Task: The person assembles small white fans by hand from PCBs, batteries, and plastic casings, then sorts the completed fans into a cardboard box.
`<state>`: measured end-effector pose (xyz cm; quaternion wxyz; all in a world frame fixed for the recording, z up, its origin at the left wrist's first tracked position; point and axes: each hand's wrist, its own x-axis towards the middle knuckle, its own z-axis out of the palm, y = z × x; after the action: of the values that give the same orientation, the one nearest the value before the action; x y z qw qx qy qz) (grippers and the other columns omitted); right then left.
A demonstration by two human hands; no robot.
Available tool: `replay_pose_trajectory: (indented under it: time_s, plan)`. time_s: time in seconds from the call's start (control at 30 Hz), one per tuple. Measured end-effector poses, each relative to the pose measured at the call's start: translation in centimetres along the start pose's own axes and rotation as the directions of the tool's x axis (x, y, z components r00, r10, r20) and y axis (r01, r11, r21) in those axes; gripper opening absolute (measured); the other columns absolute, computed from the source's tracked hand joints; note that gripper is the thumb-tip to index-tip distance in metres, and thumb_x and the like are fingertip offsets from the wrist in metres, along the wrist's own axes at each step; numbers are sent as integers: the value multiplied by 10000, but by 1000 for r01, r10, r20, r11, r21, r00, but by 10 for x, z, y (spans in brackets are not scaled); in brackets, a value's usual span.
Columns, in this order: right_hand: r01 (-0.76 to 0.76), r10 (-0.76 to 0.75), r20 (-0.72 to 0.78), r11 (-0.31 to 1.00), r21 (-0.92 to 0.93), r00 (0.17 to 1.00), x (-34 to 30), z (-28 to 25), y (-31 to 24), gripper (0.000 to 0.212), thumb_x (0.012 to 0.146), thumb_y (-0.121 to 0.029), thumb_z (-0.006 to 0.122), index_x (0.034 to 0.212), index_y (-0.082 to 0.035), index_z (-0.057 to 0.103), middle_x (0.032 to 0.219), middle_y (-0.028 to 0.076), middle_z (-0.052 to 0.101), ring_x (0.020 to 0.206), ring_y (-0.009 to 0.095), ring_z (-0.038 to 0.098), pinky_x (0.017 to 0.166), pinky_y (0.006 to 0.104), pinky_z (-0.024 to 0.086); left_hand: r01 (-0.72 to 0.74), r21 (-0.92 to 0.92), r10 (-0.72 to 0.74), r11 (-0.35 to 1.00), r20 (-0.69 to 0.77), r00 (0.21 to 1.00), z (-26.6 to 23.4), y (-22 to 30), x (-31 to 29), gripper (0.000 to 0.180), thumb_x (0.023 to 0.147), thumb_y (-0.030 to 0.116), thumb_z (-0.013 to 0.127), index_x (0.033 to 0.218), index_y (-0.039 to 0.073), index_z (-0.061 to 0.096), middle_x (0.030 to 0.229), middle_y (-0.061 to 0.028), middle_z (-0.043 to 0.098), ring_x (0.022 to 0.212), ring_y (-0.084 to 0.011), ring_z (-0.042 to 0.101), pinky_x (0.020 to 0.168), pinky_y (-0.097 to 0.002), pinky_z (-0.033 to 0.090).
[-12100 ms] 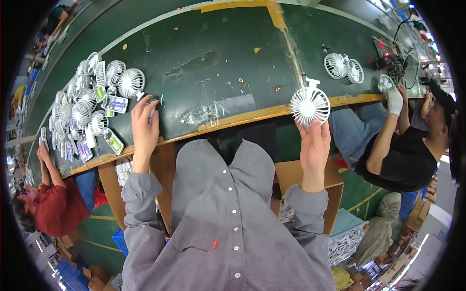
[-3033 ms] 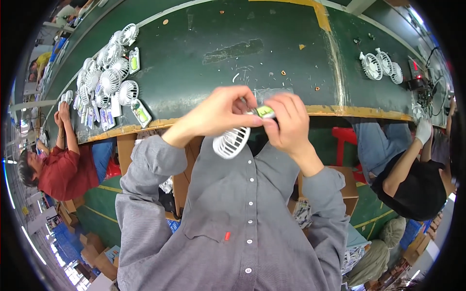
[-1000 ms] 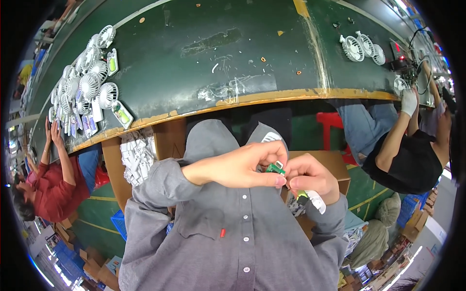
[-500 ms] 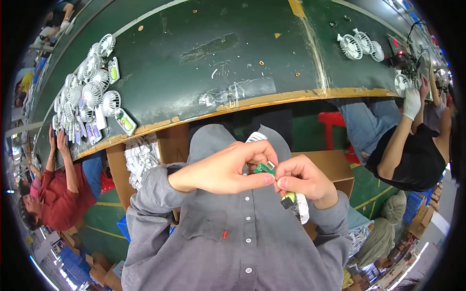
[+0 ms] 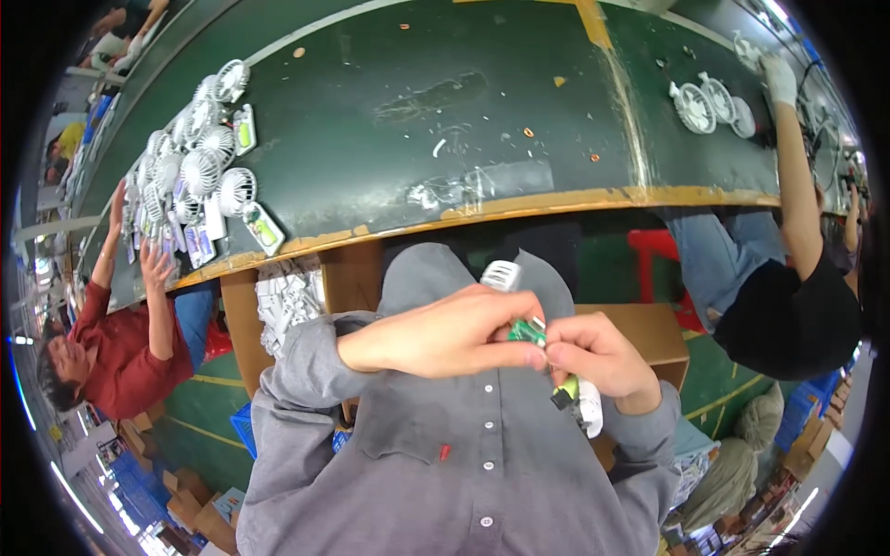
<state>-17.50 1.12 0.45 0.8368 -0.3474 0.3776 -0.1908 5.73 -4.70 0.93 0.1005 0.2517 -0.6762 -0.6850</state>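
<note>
A small green circuit board (image 5: 527, 332) with a metal connector is pinched between the thumb and fingers of my left hand (image 5: 445, 334), above my lap. My right hand (image 5: 603, 357) is closed, its thumb and index fingertip meeting at the board's right edge. What those fingertips pinch is hidden. Below the right hand stick out a yellow-green battery (image 5: 565, 393) with a black end and a white plastic piece (image 5: 590, 408). Beyond my left hand a white slatted fan part (image 5: 502, 274) shows over my lap; whether it joins the white piece is hidden.
White handheld fans (image 5: 199, 171) are heaped on the left of the green table (image 5: 371, 167), beside a person in red (image 5: 134, 347). More fans (image 5: 695, 107) stand at the right, near a person in black (image 5: 788, 320). Cardboard boxes, one with white parts (image 5: 289, 301), flank my knees.
The view has shifted, moving the scene slightly right. The board has tilted in my fingers. The person at right reaches farther over the table; the person at left has raised their hands.
</note>
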Motion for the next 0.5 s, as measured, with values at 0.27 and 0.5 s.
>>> replay_pose_trajectory:
  time_s: [0.27,0.5]
  plan:
    - [149,-104,142,923,-356,984,-15,10,-1,173,890,-70,612,745,16,650,642,57,661,553,125,631,503,245,442,177,-311,-64,934,341,938,16,-10,-3,235,972,228,594,936,-4,582,652,21,504,612,-53,417,530,-278,334]
    - [176,-190,-14,933,-315,982,-36,19,13,137,860,-63,633,733,-23,666,615,40,653,536,125,602,486,260,409,150,-228,-95,962,232,968,32,17,-11,220,892,173,611,854,-43,600,536,-81,512,489,-162,493,469,-353,363]
